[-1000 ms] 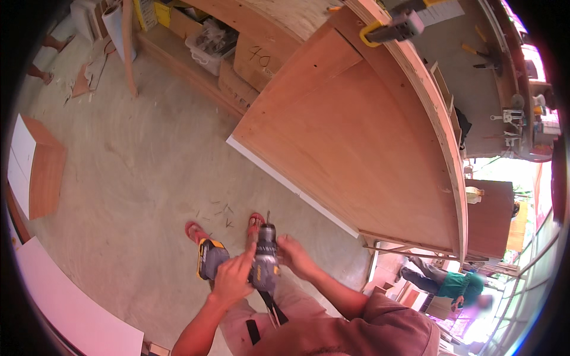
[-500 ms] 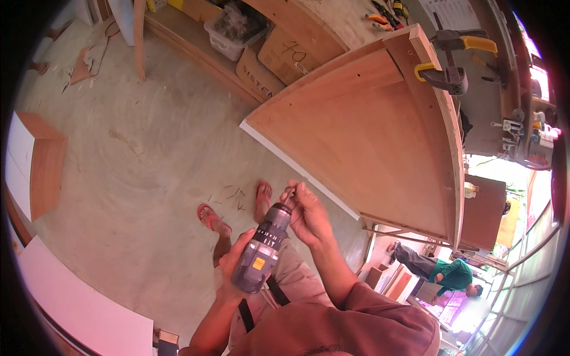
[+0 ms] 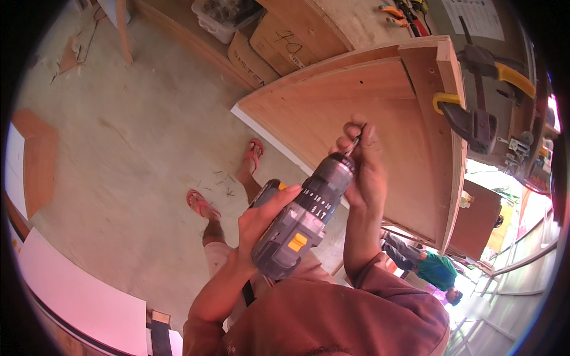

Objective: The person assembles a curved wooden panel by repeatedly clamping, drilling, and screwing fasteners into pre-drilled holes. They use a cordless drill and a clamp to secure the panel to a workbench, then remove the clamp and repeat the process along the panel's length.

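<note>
Matt grey plastic drill (image 3: 300, 222), smooth bare plywood panel (image 3: 350, 95)

A woodworking shop is shown: a plywood cabinet carcass (image 3: 356, 124) is clamped just beyond the right hand (image 3: 362, 166), pliers (image 3: 401, 15) are laid on a bench above, and cut boards (image 3: 77, 291) are stacked far left.

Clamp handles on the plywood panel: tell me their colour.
Yellow: the clamp handles sit on dark grey clamp bodies, clearest in the head view.

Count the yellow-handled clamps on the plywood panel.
2: one bar clamp beside the panel's top right corner, another clamp gripping its right edge just below. More may sit out of view.
</note>
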Demonstrator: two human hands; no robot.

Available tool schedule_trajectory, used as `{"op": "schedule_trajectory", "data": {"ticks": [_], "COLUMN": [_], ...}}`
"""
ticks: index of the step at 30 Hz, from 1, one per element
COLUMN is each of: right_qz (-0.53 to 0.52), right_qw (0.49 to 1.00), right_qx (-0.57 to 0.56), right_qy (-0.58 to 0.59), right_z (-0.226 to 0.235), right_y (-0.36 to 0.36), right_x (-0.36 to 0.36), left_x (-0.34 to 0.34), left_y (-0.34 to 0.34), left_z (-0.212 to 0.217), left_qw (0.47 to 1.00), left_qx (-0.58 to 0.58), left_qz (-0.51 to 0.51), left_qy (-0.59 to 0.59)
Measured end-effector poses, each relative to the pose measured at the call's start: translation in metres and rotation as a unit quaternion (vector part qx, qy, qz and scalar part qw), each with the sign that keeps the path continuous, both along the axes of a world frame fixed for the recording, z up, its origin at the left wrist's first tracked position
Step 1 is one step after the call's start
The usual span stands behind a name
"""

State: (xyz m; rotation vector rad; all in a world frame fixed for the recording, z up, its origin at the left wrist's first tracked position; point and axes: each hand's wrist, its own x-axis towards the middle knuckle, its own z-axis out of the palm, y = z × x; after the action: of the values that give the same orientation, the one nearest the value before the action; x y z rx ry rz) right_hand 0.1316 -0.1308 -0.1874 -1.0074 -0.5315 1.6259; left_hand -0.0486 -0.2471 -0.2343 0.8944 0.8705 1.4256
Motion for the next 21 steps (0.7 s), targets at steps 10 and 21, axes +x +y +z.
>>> {"op": "schedule_trajectory", "data": {"ticks": [10,21], "right_qz": [0.016,0.026], "right_qw": [0.994,0.976], "right_qx": [0.067,0.107], "right_qy": [0.085,0.188], "right_z": [0.040,0.034], "right_y": [0.074,0.077], "right_x": [0.035,0.034], "left_x": [0.050,0.052], "left_y": [0.096,0.126], "left_z": [0.029,0.055], "left_qw": [0.987,0.991], "left_qx": [0.119,0.117], "left_qz": [0.112,0.069], "left_qy": [0.000,-0.008]}}
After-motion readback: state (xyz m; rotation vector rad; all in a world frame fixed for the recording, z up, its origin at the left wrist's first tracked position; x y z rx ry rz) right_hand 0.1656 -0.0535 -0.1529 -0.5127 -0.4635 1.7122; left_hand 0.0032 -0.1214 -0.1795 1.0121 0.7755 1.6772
